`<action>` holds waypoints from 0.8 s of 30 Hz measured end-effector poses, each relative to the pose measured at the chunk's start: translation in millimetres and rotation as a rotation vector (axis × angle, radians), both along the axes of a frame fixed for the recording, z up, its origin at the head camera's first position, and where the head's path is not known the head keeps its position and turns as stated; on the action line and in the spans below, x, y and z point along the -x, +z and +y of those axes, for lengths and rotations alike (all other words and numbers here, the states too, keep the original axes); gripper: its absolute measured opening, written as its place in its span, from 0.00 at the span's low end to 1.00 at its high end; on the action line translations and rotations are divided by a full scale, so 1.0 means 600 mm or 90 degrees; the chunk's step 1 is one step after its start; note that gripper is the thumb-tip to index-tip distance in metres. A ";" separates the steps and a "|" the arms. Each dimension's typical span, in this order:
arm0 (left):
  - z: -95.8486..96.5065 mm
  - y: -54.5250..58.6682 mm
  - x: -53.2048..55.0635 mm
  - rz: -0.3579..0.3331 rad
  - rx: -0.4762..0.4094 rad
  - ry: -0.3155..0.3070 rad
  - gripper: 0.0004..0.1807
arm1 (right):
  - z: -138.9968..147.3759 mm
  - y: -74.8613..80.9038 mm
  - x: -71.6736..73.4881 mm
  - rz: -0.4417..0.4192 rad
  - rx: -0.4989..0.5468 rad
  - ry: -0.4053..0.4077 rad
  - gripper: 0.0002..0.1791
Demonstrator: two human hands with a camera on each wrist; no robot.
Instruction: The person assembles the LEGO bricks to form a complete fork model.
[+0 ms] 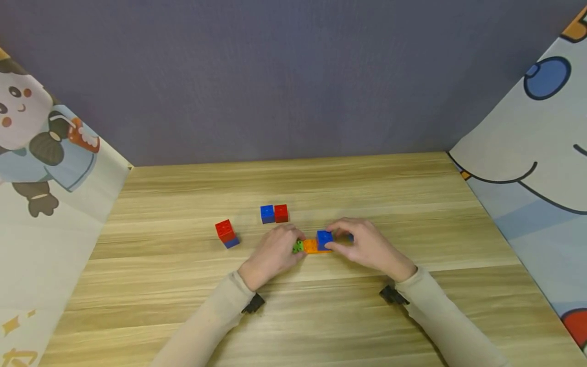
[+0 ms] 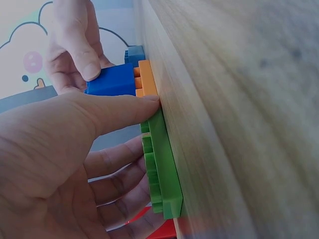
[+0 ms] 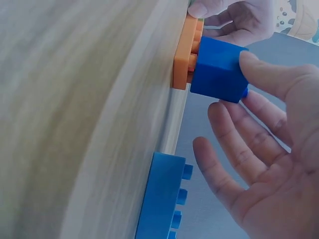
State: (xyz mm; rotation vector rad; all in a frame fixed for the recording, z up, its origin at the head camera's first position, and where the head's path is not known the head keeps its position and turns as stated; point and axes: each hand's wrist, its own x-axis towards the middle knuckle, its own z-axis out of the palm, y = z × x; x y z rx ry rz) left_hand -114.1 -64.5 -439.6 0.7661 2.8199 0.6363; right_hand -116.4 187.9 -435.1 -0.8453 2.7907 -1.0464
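My right hand [image 1: 367, 244] pinches a blue building block [image 1: 324, 239] between thumb and fingers. That block stands over the studs of a flat orange building block [image 3: 184, 55]; in the right wrist view it sits slightly tilted, with studs showing below it. My left hand [image 1: 277, 250] holds a flat green building block [image 2: 162, 159] that lies end to end with the orange one. Its thumb presses near the seam, while the other fingers lie along the far side. In the head view the left hand covers most of the green block.
A lighter blue flat block [image 3: 162, 196] lies by the right hand, mostly hidden in the head view. Farther back, a blue block [image 1: 267, 214] and a red block [image 1: 281, 213] stand side by side. Another red block [image 1: 225, 230] rests on a blue one [image 1: 232, 242] at left.
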 end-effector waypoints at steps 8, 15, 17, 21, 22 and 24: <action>-0.001 -0.002 0.000 -0.005 -0.001 0.003 0.18 | -0.002 -0.002 -0.002 -0.017 0.025 -0.011 0.16; -0.001 -0.001 0.000 -0.012 0.000 0.010 0.18 | -0.007 -0.004 -0.003 -0.008 0.016 -0.025 0.14; -0.001 0.000 -0.001 -0.011 0.000 0.010 0.18 | -0.009 -0.003 -0.003 0.002 0.003 -0.027 0.14; 0.000 0.001 -0.002 -0.002 0.000 0.005 0.18 | -0.009 -0.002 -0.007 0.011 -0.015 -0.033 0.14; 0.000 0.001 -0.002 0.000 0.000 0.004 0.18 | -0.009 -0.002 -0.008 0.011 -0.018 -0.034 0.14; 0.000 0.000 -0.002 0.004 0.000 0.002 0.18 | -0.009 -0.003 -0.009 0.010 -0.021 -0.037 0.14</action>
